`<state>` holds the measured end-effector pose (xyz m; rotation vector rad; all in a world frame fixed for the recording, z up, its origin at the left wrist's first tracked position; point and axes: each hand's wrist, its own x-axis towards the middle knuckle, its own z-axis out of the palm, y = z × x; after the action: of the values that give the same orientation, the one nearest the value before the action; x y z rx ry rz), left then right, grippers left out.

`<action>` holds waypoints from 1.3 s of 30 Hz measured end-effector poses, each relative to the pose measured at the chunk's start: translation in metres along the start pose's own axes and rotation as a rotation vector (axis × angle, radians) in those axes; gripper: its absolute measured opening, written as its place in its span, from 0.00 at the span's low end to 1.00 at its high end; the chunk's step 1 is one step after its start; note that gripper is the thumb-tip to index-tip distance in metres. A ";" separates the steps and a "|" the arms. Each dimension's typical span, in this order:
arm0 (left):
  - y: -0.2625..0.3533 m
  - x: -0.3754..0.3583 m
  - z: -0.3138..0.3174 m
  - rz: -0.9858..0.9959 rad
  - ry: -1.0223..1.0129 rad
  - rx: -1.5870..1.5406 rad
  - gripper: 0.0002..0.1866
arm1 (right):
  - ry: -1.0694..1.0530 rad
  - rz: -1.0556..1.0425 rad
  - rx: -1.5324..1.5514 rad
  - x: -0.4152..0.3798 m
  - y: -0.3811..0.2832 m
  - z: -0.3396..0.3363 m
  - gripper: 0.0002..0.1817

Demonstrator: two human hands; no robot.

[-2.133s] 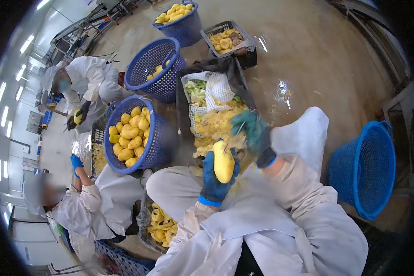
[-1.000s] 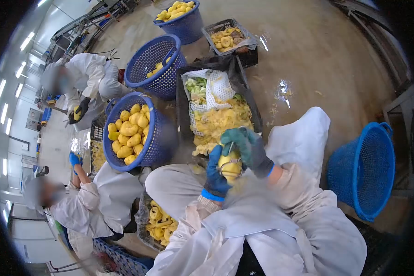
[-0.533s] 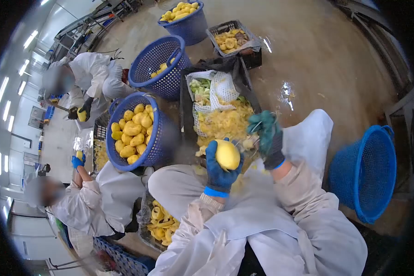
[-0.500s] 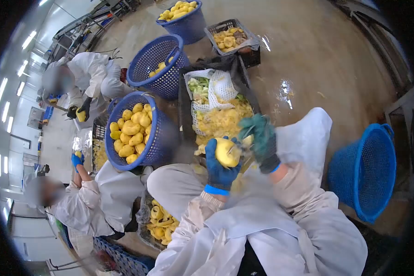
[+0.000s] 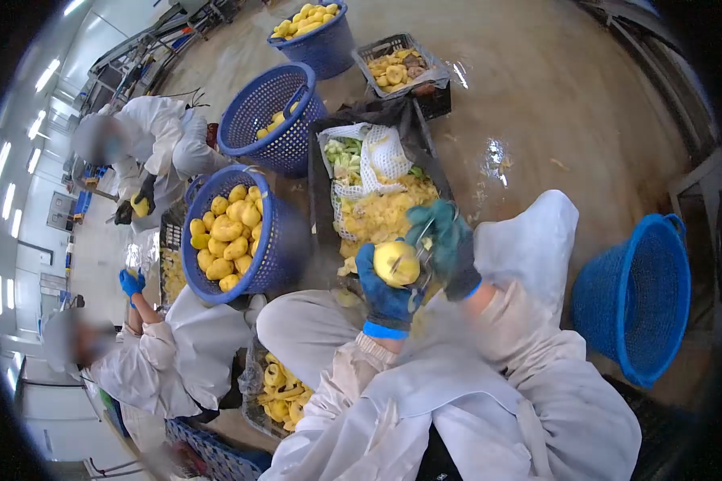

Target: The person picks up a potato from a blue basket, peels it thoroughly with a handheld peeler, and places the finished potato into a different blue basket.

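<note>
My left hand [image 5: 383,298], in a dark blue glove, is wrapped round a yellow fruit [image 5: 396,264] with a pale, peeled-looking face. Close at its right is my right hand [image 5: 451,247], in a green glove, closed on a thin metal tool [image 5: 427,255] that touches or nearly touches the fruit; the tool's shape is blurred. Both hands are above my lap, at the near end of a black-lined crate [image 5: 322,210] holding yellow peelings [image 5: 385,215], green scraps and white foam netting [image 5: 381,160].
A blue basket of yellow fruit [image 5: 277,240] stands left of the crate, with two more baskets beyond. At the right is a blue basket [image 5: 634,301]. Two co-workers in white sit at the left. A crate of peelings [image 5: 257,413] lies by my left leg.
The fruit has turned in my left hand, showing a paler face. My right hand has shifted slightly left, and the metal tool shows more clearly. The near co-worker's hands have moved slightly.
</note>
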<state>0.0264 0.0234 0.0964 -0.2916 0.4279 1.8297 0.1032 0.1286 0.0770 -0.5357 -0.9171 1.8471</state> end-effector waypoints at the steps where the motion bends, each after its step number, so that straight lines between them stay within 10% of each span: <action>1: -0.001 0.002 -0.002 -0.017 0.006 -0.030 0.23 | 0.016 -0.005 0.047 0.016 0.012 -0.024 0.15; 3: -0.002 0.003 0.018 0.026 0.231 -0.184 0.26 | -0.097 0.060 0.365 0.043 0.011 -0.055 0.14; 5: -0.005 0.006 0.004 0.224 0.207 0.086 0.25 | -0.106 -0.188 -0.176 0.027 0.027 -0.034 0.14; 7: -0.009 0.012 -0.007 0.407 0.162 0.368 0.25 | -0.053 0.218 -0.069 0.006 -0.016 0.021 0.14; 19: 0.015 0.017 -0.002 0.029 0.161 -0.065 0.26 | 0.101 0.018 -0.018 0.037 0.019 -0.001 0.19; 22: 0.017 0.025 -0.020 -0.086 0.095 -0.196 0.25 | 0.089 -0.347 -0.759 0.035 0.078 -0.038 0.15; 28: 0.040 0.048 -0.069 0.169 0.389 -0.112 0.22 | 0.214 0.071 0.097 0.066 0.009 -0.029 0.18; 31: 0.098 0.090 -0.067 0.220 0.237 -0.083 0.20 | 0.248 0.066 0.041 0.063 0.019 -0.028 0.18; 35: 0.195 0.118 0.093 0.525 -0.313 -0.045 0.17 | 0.226 0.131 0.059 0.066 0.032 -0.029 0.15; 37: 0.215 0.133 0.087 0.994 -0.274 1.084 0.20 | 0.220 0.159 -0.002 0.068 0.038 -0.032 0.14; 39: 0.227 0.135 0.076 0.836 -0.315 1.024 0.22 | 0.206 0.215 0.017 0.073 0.045 -0.035 0.14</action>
<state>-0.2290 0.1149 0.1422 0.9958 1.3078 2.0998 0.0709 0.1957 0.0221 -0.8246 -0.7278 1.9449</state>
